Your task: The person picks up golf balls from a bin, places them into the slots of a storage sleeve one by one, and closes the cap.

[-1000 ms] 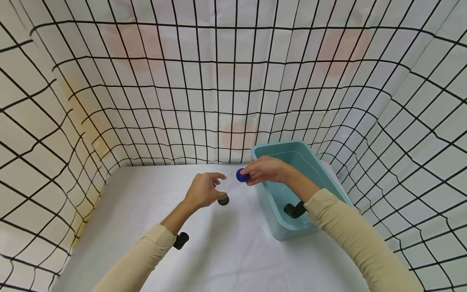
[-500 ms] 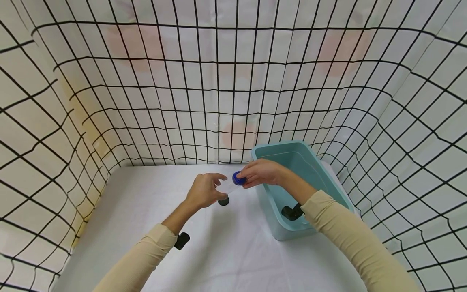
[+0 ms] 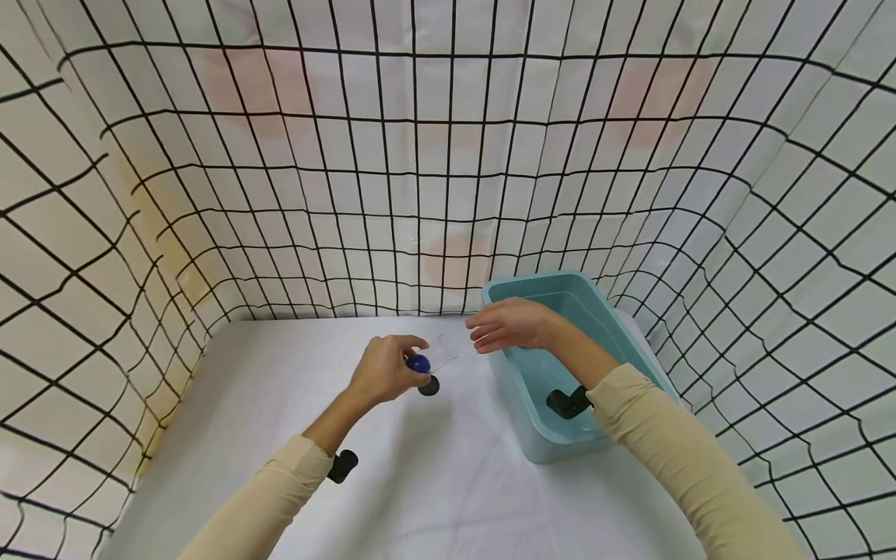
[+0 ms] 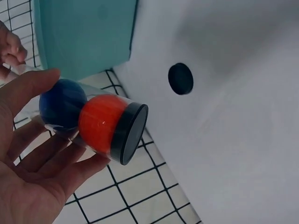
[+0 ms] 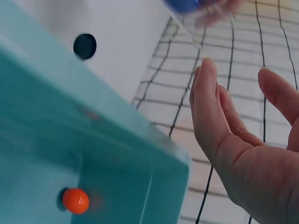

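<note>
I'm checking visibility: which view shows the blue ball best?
The left wrist view: the blue ball is large there, inside the tube. The head view shows it small; the right wrist, only part, cut by the top edge.

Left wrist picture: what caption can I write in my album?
Left hand holding a clear black-capped tube, with a blue ball and orange ball inside.

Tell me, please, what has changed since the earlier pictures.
The right hand has let go of the blue ball, which has moved leftward, deeper into the clear tube held by the left hand. The bin and the black disc on the table stayed put.
</note>
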`<state>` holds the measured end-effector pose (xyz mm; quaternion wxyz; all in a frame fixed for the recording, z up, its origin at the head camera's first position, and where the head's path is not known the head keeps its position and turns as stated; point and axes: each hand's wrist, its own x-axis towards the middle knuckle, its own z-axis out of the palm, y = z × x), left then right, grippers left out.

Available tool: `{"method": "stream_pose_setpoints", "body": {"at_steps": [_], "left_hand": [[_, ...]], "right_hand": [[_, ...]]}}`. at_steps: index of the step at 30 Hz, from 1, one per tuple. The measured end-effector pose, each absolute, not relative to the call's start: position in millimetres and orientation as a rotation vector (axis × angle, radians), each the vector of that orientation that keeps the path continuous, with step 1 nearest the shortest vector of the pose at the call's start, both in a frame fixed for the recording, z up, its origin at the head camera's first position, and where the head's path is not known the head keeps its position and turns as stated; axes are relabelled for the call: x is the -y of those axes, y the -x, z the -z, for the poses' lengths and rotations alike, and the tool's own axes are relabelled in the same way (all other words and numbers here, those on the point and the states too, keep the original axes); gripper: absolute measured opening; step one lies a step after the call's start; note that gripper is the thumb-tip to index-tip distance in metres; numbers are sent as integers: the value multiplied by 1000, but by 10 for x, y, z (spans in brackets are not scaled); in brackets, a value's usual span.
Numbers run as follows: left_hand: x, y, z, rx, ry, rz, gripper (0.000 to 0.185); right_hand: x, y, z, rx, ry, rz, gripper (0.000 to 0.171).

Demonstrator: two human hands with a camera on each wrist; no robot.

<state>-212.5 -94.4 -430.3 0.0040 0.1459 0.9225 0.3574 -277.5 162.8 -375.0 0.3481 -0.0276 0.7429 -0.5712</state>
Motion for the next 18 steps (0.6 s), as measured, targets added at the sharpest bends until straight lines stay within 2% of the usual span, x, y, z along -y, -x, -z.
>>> {"method": "stream_pose_setpoints", "body": {"at_steps": [7,18], "left_hand": [[1099,2096,4343,-2893,-435,-1137,48],[1246,2077,4388,-2903,-387,-1117,47]], "right_hand": [[-2017,2905,3764,-1994,24,1585,47],[-2391,3123,4107,-1947,-388,1759,50]]}}
